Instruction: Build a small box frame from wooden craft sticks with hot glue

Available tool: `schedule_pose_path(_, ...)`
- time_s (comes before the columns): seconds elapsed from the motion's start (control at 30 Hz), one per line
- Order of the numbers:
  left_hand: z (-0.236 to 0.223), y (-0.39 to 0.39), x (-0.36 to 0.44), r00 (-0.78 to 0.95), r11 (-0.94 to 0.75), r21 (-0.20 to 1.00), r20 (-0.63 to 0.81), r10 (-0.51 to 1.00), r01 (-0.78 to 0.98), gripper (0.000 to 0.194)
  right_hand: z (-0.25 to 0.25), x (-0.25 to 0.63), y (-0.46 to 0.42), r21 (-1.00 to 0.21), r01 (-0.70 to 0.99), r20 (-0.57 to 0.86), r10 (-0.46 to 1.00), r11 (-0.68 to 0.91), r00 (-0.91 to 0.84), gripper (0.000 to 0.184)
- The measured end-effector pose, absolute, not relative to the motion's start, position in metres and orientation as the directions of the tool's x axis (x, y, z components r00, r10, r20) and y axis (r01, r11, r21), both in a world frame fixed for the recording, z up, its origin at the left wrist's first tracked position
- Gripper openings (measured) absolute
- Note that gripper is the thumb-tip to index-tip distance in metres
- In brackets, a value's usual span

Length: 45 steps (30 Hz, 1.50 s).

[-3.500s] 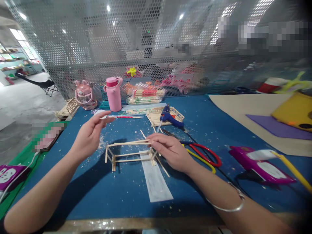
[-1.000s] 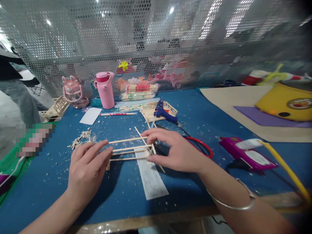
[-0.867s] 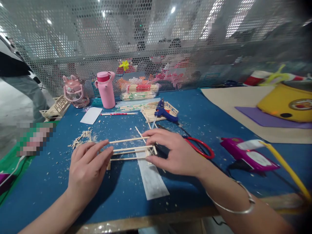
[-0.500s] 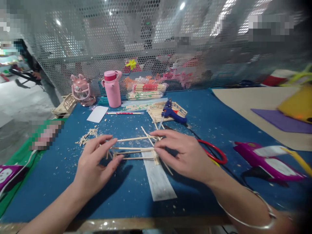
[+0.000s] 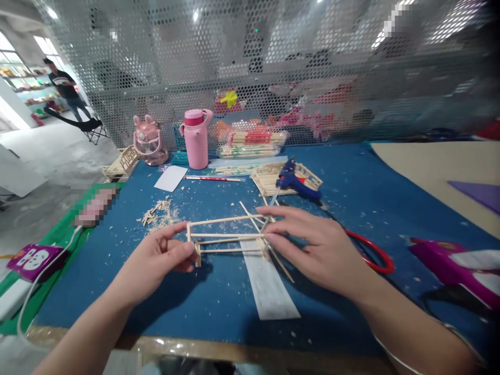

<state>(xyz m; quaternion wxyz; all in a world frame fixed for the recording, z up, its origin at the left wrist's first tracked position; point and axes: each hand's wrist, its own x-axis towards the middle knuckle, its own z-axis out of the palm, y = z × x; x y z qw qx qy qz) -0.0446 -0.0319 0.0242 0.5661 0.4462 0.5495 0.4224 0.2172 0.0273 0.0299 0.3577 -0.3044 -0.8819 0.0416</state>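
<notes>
Between my hands stands a small frame of thin wooden sticks (image 5: 226, 236), held over the blue table. My left hand (image 5: 156, 260) pinches its left end by an upright stick, thumb and forefinger closed. At the right end, the fingertips of my right hand (image 5: 308, 239) grip the frame's corner and partly hide it. Beneath the right end lies a pale grey strip (image 5: 269, 291). Loose sticks (image 5: 285, 265) cross beside that strip, partly under my right hand.
Behind my right hand, a blue glue gun (image 5: 297, 185) rests on a wooden stick piece (image 5: 261, 179). Wood scraps (image 5: 156, 212) lie left. A pink bottle (image 5: 196, 143), a bear-shaped jug (image 5: 150, 143) and bagged sticks (image 5: 253, 143) stand at the back. A red cable (image 5: 375, 260) loops right.
My left fingers have closed in on the frame's left end, where an upright stick now shows clearly. My right hand keeps its grip. The whole view has shifted, with things appearing farther right.
</notes>
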Motion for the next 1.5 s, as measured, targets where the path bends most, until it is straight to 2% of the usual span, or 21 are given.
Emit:
schedule_pose_path(0.23, 0.012, -0.047, -0.035, -0.129, 0.027, 0.999, -0.03, 0.991, -0.028, 0.059, 0.027, 0.213, 0.03, -0.267, 0.476, 0.627, 0.526, 0.838, -0.574, 0.014)
schedule_pose_path(0.47, -0.015, -0.061, -0.021, -0.259, -0.013, 0.971, -0.05, 0.965, -0.237, 0.044, 0.007, 0.206, 0.019, -0.329, 0.45, 0.619, 0.549, 0.83, -0.561, 0.014)
schedule_pose_path(0.63, -0.03, -0.064, -0.01, -0.378, -0.134, 0.953, 0.023, 0.926, -0.271, 0.044, -0.003, 0.211, 0.011, -0.364, 0.443, 0.652, 0.564, 0.819, -0.506, 0.011)
schedule_pose_path(0.77, -0.032, -0.063, -0.005, -0.434, -0.223, 0.937, 0.088, 0.897, -0.27, 0.034, -0.002, 0.214, 0.013, -0.365, 0.453, 0.679, 0.565, 0.813, -0.468, 0.01)
schedule_pose_path(1.27, -0.03, -0.062, -0.002, -0.434, -0.196, 0.947, 0.07, 0.898, -0.253, 0.033, 0.0, 0.217, 0.013, -0.352, 0.453, 0.668, 0.558, 0.819, -0.491, 0.011)
schedule_pose_path(1.5, -0.023, -0.06, -0.008, -0.408, -0.09, 0.975, 0.0, 0.913, -0.201, 0.041, -0.001, 0.216, 0.014, -0.374, 0.453, 0.66, 0.575, 0.809, -0.483, 0.012)
